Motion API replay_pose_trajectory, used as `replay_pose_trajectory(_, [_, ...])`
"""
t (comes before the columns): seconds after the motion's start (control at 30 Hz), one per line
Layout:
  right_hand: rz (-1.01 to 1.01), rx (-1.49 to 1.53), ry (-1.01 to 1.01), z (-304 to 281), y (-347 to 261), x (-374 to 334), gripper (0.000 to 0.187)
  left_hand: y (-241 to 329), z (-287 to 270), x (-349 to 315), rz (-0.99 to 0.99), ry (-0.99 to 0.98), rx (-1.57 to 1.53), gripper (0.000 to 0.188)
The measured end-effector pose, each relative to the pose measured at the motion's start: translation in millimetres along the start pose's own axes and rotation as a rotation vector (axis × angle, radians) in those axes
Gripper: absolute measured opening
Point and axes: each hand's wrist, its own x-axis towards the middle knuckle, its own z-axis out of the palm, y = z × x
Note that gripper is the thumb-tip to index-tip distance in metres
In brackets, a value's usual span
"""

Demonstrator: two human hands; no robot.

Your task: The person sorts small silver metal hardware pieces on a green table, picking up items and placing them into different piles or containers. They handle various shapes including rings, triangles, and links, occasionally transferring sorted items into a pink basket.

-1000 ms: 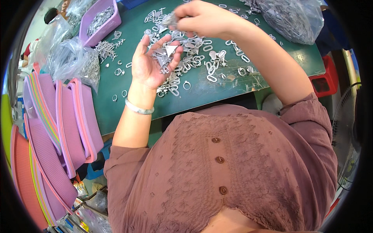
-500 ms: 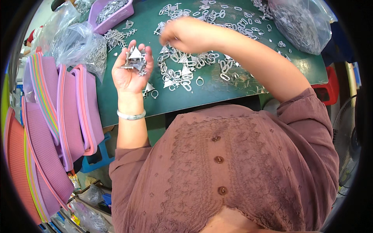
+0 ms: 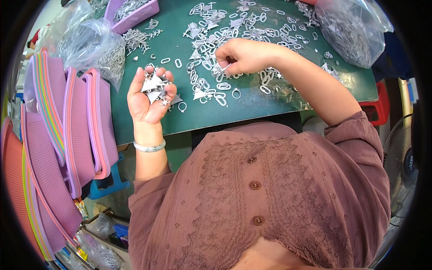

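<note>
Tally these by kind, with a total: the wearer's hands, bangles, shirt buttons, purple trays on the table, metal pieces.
Left hand and right hand: 2
Bangle: 1
Buttons: 3
Purple tray: 1
Metal pieces: too many overlap to count
Total, metal pieces left out: 7

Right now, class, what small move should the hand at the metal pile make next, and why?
Probably lift the right hand off the pile toward the left hand: it seems to pinch a metal piece, and the left, palm up, cups a handful that includes triangles.
</note>
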Motion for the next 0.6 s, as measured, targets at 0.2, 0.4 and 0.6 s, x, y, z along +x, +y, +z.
replay_pose_trajectory(0.2, [0.105,0.158,0.000,-15.0,-7.6,-11.4,0.022,-10.1,2.1,-2.4,0.015,0.138,0.203,0.021])
replay_pose_trajectory(0.4, [0.137,-0.435,-0.068,-35.8,-15.0,-11.9,0.038,-14.1,3.5,-3.6,0.028,0.149,0.249,0.023])
replay_pose_trajectory(0.6, [0.135,-0.426,-0.038,-40.7,-7.6,-21.5,0.037,-10.1,3.0,-8.2,0.025,0.140,0.293,0.025])
